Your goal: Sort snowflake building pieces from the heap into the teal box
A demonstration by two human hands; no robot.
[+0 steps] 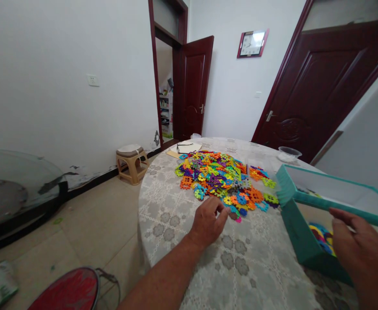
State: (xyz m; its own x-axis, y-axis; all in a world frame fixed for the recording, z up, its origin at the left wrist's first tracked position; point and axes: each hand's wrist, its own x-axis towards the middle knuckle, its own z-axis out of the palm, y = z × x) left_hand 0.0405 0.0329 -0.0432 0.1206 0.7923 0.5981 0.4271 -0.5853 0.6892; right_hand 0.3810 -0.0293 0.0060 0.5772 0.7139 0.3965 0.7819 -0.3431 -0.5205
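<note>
A heap of colourful plastic gear-shaped building pieces [215,172] is spread over the table. At its front edge is my left hand [208,221], fingers curled and thumb drawn close to them. Whatever may be between those fingertips is too small to make out. My right hand [363,247] hovers over the near side of a teal box [311,232], its index finger stretched out and no piece visible in it. Inside the box lie several round blue, yellow and dark red pieces [323,237], partly hidden by that hand.
The round table has a grey floral tablecloth [166,258]. Eyeglasses [184,148] rest on papers at the back left, and a clear plastic bowl [290,153] stands behind the box. A stool [131,163] is by the wall; a red round seat [69,290] is at lower left.
</note>
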